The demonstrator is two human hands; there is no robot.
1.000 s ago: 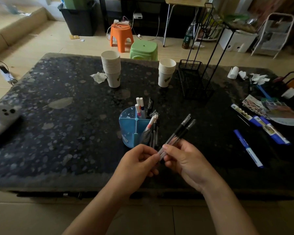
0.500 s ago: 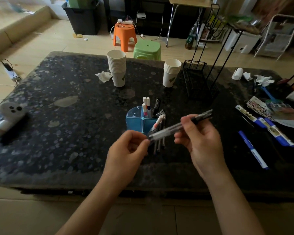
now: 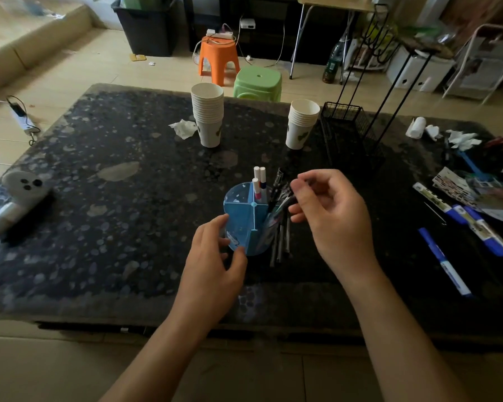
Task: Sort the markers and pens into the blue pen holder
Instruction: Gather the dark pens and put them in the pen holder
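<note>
The blue pen holder point(image 3: 241, 216) stands on the dark table, split into compartments. White markers point(image 3: 259, 181) stick up from its far compartment. A bunch of dark pens point(image 3: 279, 236) leans in its right compartment. My right hand point(image 3: 334, 216) hovers over that side, thumb and fingers pinched on the tops of the dark pens. My left hand point(image 3: 212, 262) rests against the holder's near-left wall with its fingers apart. A blue-and-white marker point(image 3: 445, 262) lies on the table to the right, and two more blue markers point(image 3: 482, 230) lie beyond it.
Two stacks of paper cups point(image 3: 208, 117) point(image 3: 301, 126) stand at the back, with a black wire basket point(image 3: 349, 137) to their right. Papers and clutter point(image 3: 476, 190) fill the right edge. A white device point(image 3: 18, 195) lies at the left. A crumpled tissue point(image 3: 183, 129) sits by the cups.
My right hand carried the dark pens from in front of me to the holder and stood them in the right compartment. My left hand let go of them and moved to the holder's wall.
</note>
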